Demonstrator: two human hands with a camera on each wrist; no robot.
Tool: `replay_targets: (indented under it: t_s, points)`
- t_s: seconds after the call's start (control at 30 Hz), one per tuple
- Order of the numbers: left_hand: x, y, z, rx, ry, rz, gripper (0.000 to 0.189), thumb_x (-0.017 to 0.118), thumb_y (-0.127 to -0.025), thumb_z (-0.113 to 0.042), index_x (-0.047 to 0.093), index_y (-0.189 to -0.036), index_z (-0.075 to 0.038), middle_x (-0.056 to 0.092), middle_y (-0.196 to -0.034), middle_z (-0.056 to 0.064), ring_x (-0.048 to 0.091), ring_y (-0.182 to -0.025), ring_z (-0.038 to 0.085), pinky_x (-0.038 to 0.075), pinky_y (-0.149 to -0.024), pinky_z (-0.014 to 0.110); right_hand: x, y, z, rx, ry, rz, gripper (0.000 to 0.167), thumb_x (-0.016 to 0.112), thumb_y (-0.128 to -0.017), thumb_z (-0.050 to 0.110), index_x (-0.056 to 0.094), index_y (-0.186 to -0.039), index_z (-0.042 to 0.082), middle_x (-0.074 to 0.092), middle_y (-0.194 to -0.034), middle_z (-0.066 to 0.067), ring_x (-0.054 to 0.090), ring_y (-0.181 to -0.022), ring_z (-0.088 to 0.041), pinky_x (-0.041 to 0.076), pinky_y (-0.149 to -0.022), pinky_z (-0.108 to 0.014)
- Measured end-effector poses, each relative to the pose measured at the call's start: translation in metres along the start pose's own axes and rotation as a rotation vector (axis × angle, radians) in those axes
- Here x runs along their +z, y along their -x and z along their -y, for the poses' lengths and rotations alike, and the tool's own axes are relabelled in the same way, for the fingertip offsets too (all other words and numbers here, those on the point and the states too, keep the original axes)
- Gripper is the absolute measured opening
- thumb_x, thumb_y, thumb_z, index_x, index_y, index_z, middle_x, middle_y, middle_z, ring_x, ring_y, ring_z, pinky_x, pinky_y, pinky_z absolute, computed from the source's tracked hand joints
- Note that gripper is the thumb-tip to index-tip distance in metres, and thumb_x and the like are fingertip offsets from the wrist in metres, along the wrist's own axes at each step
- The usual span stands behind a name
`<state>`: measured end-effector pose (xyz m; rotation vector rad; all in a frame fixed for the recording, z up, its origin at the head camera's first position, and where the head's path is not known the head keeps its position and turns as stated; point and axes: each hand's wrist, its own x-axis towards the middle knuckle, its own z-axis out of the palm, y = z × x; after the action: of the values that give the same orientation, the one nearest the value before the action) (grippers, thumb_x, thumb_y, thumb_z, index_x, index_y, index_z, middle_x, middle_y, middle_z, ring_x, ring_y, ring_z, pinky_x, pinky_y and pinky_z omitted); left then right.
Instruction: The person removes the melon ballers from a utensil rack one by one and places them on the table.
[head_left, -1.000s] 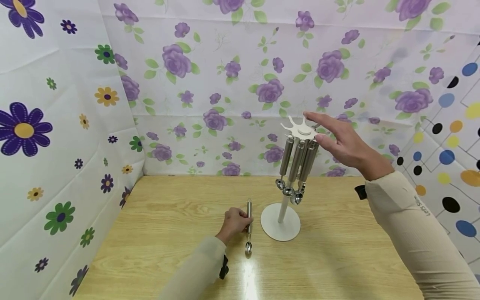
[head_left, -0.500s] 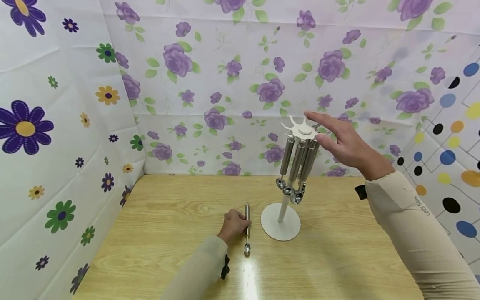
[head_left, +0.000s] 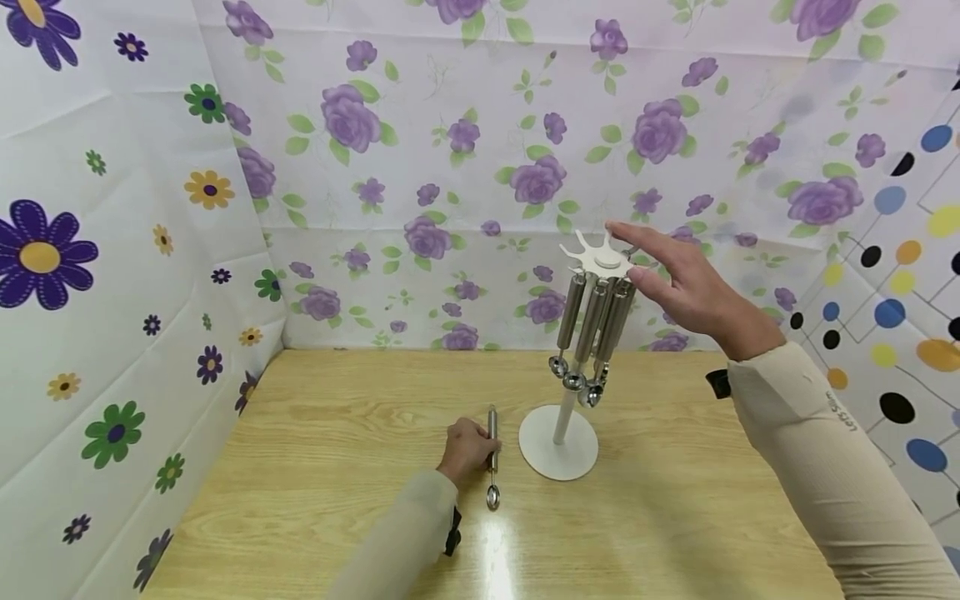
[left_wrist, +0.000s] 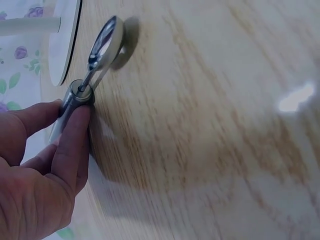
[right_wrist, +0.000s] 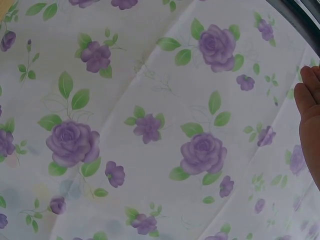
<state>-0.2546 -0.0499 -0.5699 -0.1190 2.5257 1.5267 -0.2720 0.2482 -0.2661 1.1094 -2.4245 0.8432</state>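
My left hand [head_left: 469, 450] pinches a small steel scoop [left_wrist: 106, 44] by its thick round handle, thumb on one side and fingers on the other. The handle points to the back of the table, and its oval bowl toward me, close over the wood. Beside it rises a white hanging rack [head_left: 558, 443] with a round base and curved arms at its top. Several steel utensils [head_left: 592, 323] with small round heads hang from those arms. My right hand [head_left: 697, 292] is spread at the rack's top, thumb and a fingertip at its arms, fingers mostly straight.
A light wooden table [head_left: 337, 442] lies under everything, with a bright reflection near the front. A cloth with purple roses [head_left: 427, 237] stands behind it. Patterned cloths also close off the left and right sides.
The scoop has moved slightly left and toward me in my left hand, its handle end lower in view. My right hand keeps its place at the rack's top.
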Motion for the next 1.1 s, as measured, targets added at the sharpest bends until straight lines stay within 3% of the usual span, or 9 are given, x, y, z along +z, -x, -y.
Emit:
replay_targets:
  t_s: [0.27, 0.57, 0.7, 0.87, 0.93, 1.1]
  points:
    - [-0.001, -0.007, 0.002, 0.009, -0.015, -0.052, 0.017, 0.077, -0.085, -0.003, 0.067, -0.071, -0.001, 0.066, -0.064, 0.007, 0.061, -0.049, 0.016, 0.052, -0.043, 0.024, 0.001, 0.001, 0.0, -0.004, -0.01, -0.003, 0.057, 0.043, -0.106, 0.039, 0.038, -0.155, 0.009, 0.041, -0.154, -0.018, 0.033, -0.142, -0.042, 0.026, -0.111, -0.067]
    - [-0.004, -0.009, -0.003, 0.02, -0.036, -0.044, 0.017, 0.079, -0.085, -0.007, 0.07, -0.072, 0.0, 0.065, -0.06, 0.005, 0.06, -0.05, 0.014, 0.05, -0.044, 0.024, -0.001, 0.001, -0.001, 0.01, -0.002, 0.015, 0.059, 0.042, -0.106, 0.042, 0.036, -0.156, 0.011, 0.039, -0.155, -0.017, 0.032, -0.143, -0.042, 0.025, -0.112, -0.067]
    - [-0.011, -0.009, -0.019, 0.048, -0.057, -0.041, 0.019, 0.079, -0.087, -0.012, 0.073, -0.076, 0.003, 0.069, -0.069, 0.008, 0.059, -0.056, 0.013, 0.047, -0.048, 0.023, -0.005, 0.001, -0.001, 0.029, -0.004, 0.028, 0.06, 0.042, -0.106, 0.044, 0.036, -0.156, 0.011, 0.038, -0.156, -0.018, 0.031, -0.144, -0.042, 0.024, -0.113, -0.066]
    - [-0.023, -0.005, -0.05, 0.126, 0.008, -0.024, 0.023, 0.078, -0.089, -0.014, 0.074, -0.1, 0.006, 0.072, -0.093, 0.013, 0.069, -0.075, 0.024, 0.056, -0.058, 0.025, -0.007, -0.001, -0.002, 0.027, -0.004, 0.04, 0.06, 0.043, -0.106, 0.043, 0.036, -0.156, 0.009, 0.038, -0.155, -0.019, 0.032, -0.143, -0.042, 0.024, -0.113, -0.065]
    - [-0.028, -0.002, -0.064, 0.16, 0.043, -0.018, 0.028, 0.078, -0.09, -0.015, 0.072, -0.108, 0.006, 0.071, -0.095, 0.012, 0.071, -0.077, 0.025, 0.059, -0.061, 0.027, -0.007, -0.002, -0.002, 0.027, -0.006, 0.048, 0.06, 0.043, -0.106, 0.043, 0.036, -0.156, 0.009, 0.038, -0.155, -0.019, 0.032, -0.143, -0.042, 0.024, -0.114, -0.065]
    - [-0.04, 0.006, -0.095, 0.232, 0.073, -0.01, 0.029, 0.077, -0.091, -0.016, 0.072, -0.111, 0.003, 0.069, -0.09, 0.011, 0.072, -0.076, 0.024, 0.061, -0.065, 0.029, -0.006, -0.002, -0.002, 0.036, 0.003, 0.06, 0.061, 0.043, -0.106, 0.042, 0.036, -0.156, 0.008, 0.038, -0.156, -0.019, 0.032, -0.143, -0.042, 0.024, -0.114, -0.065]
